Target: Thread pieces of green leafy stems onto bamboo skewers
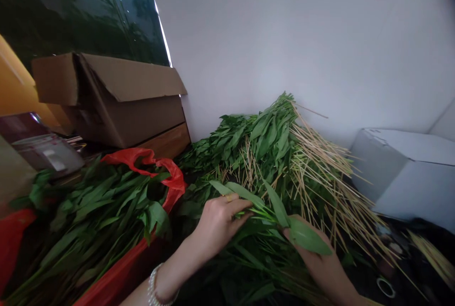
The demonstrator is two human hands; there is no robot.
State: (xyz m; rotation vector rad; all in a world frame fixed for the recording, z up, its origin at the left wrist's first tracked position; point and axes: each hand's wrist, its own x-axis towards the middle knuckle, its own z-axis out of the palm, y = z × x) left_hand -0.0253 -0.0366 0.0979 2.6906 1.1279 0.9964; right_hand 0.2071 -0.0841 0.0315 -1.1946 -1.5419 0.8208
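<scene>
My left hand (219, 220), with a ring and a beaded bracelet (153, 288), pinches a leafy green stem (267, 212) between thumb and fingers. My right hand (313, 256) is closed around the same greens a little to the right; a broad leaf (308, 237) covers most of its fingers. Whether the hands hold one stem or several, I cannot tell. Below and between the hands lie more leafy stems (258, 254). Behind them rises a large heap of green leaves (272, 130), with long pale sticks (320, 164) fanning out to the right.
At left, a red plastic bag (174, 180) holds long leafy stems (103, 206). Behind it stand an open cardboard box (142, 116) and a clear container (50, 154). A white box (412, 168) sits at right, near a white ring (386, 287). The wall (284, 40) bounds the back.
</scene>
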